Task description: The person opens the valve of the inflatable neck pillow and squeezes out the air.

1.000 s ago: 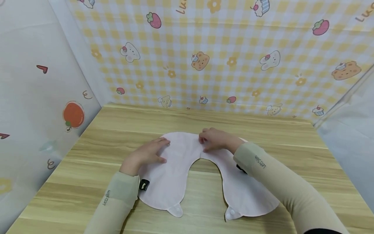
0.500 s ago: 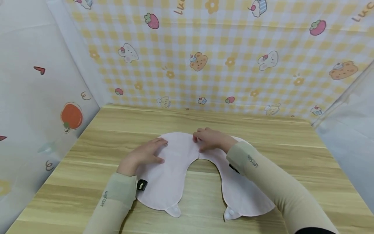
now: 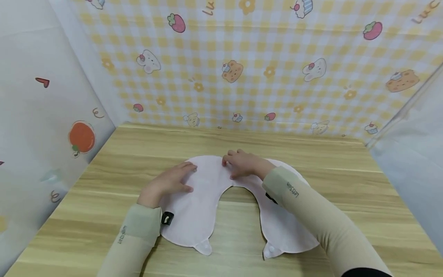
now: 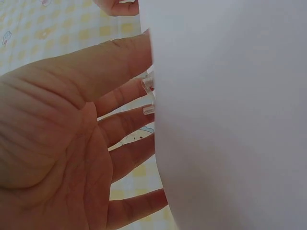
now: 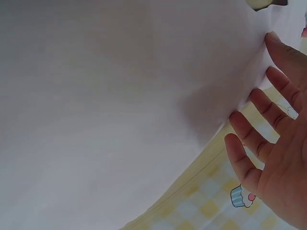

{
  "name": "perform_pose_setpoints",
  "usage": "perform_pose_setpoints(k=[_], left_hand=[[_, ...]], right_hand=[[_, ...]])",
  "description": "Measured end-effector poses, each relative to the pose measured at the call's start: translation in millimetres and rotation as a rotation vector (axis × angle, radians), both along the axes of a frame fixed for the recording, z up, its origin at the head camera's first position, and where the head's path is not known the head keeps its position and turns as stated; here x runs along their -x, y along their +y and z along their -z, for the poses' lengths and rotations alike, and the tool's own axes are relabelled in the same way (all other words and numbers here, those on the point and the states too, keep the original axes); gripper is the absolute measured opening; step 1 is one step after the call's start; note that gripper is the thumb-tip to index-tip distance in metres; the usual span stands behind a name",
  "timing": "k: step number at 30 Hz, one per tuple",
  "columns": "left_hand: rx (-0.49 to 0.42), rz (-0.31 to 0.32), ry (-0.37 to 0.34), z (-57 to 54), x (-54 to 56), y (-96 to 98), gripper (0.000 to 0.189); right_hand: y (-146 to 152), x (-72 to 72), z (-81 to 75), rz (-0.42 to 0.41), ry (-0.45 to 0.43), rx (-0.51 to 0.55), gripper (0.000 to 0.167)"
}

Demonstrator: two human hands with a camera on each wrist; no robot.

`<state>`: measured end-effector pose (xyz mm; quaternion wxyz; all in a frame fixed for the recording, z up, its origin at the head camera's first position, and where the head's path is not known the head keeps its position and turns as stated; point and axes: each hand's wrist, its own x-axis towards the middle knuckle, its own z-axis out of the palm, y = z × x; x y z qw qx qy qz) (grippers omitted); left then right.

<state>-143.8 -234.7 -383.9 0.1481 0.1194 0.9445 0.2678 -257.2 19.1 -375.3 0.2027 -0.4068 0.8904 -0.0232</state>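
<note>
A pale pink, U-shaped neck pillow (image 3: 202, 209) lies flat on the wooden table, its two ends toward me. Each end carries a small tab, one at the left (image 3: 203, 247) and a right tab (image 3: 272, 251) with a round snap. My left hand (image 3: 166, 184) rests on the left arm of the U, fingers spread and nearly straight. Between those fingers the left wrist view shows a small clear plastic piece (image 4: 148, 91) at the fabric's edge. My right hand (image 3: 245, 163) touches the top of the curve with gently bent, spread fingertips (image 5: 232, 117).
The wood-grain table (image 3: 346, 184) runs back to a yellow checked cloth (image 3: 270, 50) with cartoon prints. White printed cloth (image 3: 34, 115) hangs at the left, and more white cloth (image 3: 412, 146) at the right. My right forearm crosses over the pillow's right arm.
My right hand has slid a little left along the top of the pillow. My left hand keeps its place on it. The head view has shifted slightly.
</note>
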Motion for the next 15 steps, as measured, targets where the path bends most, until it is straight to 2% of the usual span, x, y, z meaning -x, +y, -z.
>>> perform_pose_setpoints(k=[15], left_hand=[[0.034,-0.017,-0.015,-1.0,3.0,4.0,0.071]], right_hand=[[-19,-5.5,-7.1,-0.001,-0.006,-0.012,0.038]])
